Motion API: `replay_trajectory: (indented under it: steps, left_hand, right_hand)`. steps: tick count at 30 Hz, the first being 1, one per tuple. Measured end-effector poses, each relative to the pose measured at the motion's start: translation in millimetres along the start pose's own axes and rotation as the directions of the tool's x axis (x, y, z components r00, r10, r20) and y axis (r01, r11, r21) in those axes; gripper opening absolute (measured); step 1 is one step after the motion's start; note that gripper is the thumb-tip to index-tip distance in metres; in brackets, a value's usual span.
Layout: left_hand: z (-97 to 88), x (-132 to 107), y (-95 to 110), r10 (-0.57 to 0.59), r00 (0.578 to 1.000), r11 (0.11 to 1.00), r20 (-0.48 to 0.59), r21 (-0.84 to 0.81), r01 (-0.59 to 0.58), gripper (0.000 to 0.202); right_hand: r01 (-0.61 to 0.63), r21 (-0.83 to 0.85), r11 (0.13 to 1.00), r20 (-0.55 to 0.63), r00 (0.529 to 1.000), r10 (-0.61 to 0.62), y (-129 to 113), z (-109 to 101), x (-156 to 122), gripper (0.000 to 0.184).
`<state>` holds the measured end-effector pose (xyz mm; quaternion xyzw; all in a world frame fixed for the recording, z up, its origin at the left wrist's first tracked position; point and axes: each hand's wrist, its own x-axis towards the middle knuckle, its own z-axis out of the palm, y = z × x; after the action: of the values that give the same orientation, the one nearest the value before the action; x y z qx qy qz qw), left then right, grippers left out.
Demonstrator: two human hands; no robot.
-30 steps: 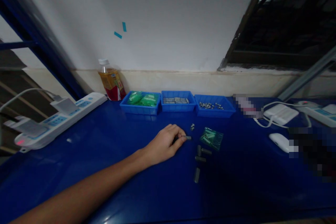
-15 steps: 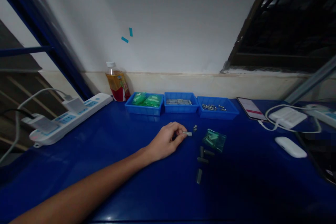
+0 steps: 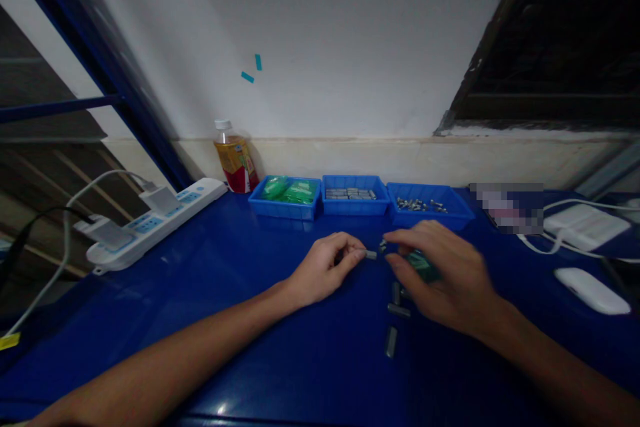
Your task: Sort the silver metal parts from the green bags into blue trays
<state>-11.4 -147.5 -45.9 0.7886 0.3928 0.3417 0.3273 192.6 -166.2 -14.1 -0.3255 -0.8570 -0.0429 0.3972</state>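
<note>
My left hand (image 3: 325,270) is closed, pinching a short metal rod (image 3: 371,255) between thumb and fingertips just above the blue table. My right hand (image 3: 445,273) is held over the table with thumb and index finger apart, their tips on either side of a few tiny metal pieces (image 3: 383,246). Beneath its palm lies a green plastic bag (image 3: 423,267), mostly covered. Loose metal rods lie nearer to me, one crosswise (image 3: 399,311) and another pointing towards me (image 3: 391,341).
Along the wall stand three blue trays: one with green bags (image 3: 285,213), one with metal rods (image 3: 355,208), one with small metal fittings (image 3: 430,219). A drink bottle (image 3: 235,160) and power strip (image 3: 155,223) are left; a white case (image 3: 593,291) and charger (image 3: 585,223) are right.
My right hand has come in from the right, over the green bag to the tiny metal pieces. My left hand still holds the rod. The view has shifted slightly.
</note>
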Motion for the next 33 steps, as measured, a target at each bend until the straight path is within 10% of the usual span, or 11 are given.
replay_trajectory:
  steps: [4,13,20,24,33]
  left_hand:
    - [-1.0,0,-3,-0.010,1.000,0.996,-0.021,-0.089,0.008,0.028]
    - [-0.5,0,0,0.003,1.000,0.999,0.012,0.044,-0.004,0.032]
    - [15.0,-29,37,0.256,0.874,0.825,0.412,0.379,-0.420,0.053]
    - [19.8,-33,38,0.227,0.836,0.777,0.500,0.424,-0.465,0.027]
    - [12.6,-16,17,0.205,0.945,0.938,0.256,0.223,-0.264,0.019]
  right_hand:
    - [0.046,-0.090,0.995,0.193,0.981,-0.028,7,25,-2,0.018]
    - [0.020,-0.153,0.988,0.154,0.988,0.004,26,29,9,0.016]
    - [-0.290,-0.294,0.911,-0.015,0.954,0.299,89,38,34,0.017]
    - [-0.338,-0.329,0.882,-0.001,0.934,0.358,101,53,40,0.019]
    - [-0.227,-0.330,0.916,-0.015,0.972,0.235,69,44,24,0.021]
